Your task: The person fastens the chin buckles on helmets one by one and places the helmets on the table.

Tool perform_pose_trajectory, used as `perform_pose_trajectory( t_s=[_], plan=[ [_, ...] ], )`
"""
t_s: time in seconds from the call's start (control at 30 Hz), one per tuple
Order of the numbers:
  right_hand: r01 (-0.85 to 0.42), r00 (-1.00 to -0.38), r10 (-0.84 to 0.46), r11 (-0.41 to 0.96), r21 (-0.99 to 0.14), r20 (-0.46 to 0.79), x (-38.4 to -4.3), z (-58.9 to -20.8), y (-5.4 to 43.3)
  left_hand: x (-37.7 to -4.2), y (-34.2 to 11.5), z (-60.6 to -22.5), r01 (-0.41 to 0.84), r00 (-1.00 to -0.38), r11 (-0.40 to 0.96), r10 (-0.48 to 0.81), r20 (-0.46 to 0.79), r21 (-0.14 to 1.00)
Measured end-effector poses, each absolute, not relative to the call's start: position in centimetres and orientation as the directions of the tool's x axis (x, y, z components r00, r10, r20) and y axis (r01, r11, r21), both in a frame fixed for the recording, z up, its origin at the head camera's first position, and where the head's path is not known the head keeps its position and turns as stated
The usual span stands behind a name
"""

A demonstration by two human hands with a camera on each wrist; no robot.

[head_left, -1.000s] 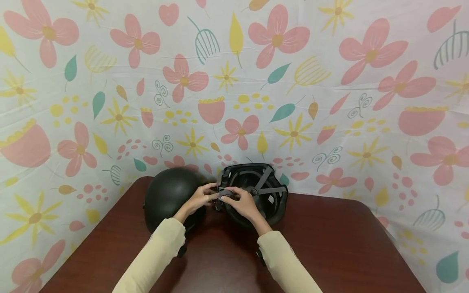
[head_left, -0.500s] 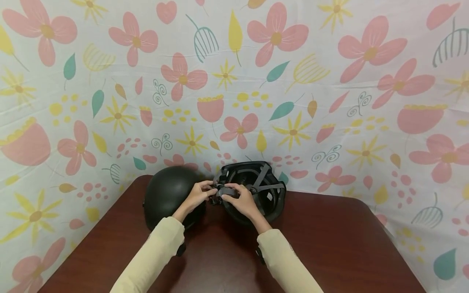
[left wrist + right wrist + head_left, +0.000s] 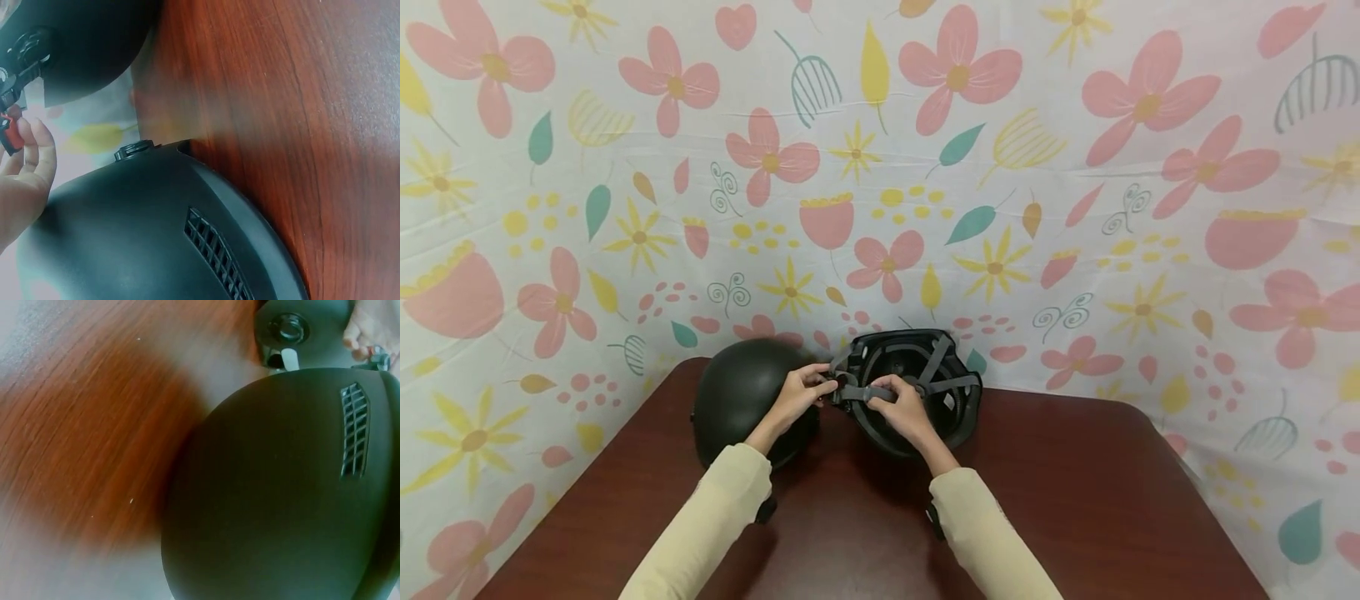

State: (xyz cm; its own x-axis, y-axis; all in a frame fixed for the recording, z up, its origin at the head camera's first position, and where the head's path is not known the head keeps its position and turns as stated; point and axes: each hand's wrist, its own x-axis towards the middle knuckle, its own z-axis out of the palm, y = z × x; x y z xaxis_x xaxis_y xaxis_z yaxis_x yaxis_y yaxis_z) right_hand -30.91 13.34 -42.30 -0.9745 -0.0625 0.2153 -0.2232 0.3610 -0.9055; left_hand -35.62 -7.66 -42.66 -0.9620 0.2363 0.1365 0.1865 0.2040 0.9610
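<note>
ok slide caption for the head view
Hands hold the grey strap of a black helmet, its inside facing the camera, beside a second helmet on a brown table.

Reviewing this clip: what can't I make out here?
Inside of the left helmet: head view, hidden by its shell.
Left hand, gripping a red piece: left wrist view, cut off by left edge.
White patch in the right helmet: head view, too small to identify.

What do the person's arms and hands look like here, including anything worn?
The left sleeve and right sleeve are long, pale yellow and look plain, ending near the wrists. A small dark attachment shows beside the left cuff, and a similar dark piece beside the right. The left hand and right hand are gloveless. No cables are visible.
</note>
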Motion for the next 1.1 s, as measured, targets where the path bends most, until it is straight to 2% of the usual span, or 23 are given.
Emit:
perform_pose_trajectory(
  t_s=[0.27,0.37,0.53,0.63,0.83,1.1],
  plan=[
    [-0.349,-0.936,-0.117,0.192,-0.917,0.332,-30.9,-42.5,13.3,-36.1,-8.1,-42.9,0.146,-0.972,0.133,0.203,0.117,0.98],
    [-0.325,-0.945,-0.101,0.165,-0.931,0.312,-30.7,-42.6,13.3,-36.0,-8.2,-42.7,0.151,-0.971,0.119,0.202,0.125,0.981],
    [-0.185,-0.982,-0.014,0.214,-0.959,0.187,-30.6,-42.7,13.3,-35.6,-8.4,-42.4,0.178,-0.965,0.132,0.216,0.147,0.975],
    [-0.158,-0.986,-0.002,0.29,-0.944,0.165,-30.8,-42.8,13.4,-35.5,-8.7,-42.2,0.191,-0.966,0.114,0.196,0.166,0.975],
    [-0.182,-0.982,-0.03,0.395,-0.9,0.186,-31.0,-43.1,13.5,-35.4,-8.7,-41.9,0.232,-0.961,0.044,0.164,0.222,0.972],
    [-0.277,-0.959,-0.169,0.372,-0.886,0.229,-31.0,-42.8,13.3,-35.3,-8.8,-41.1,0.271,-0.96,-0.01,0.067,0.271,0.963]
  ],
)
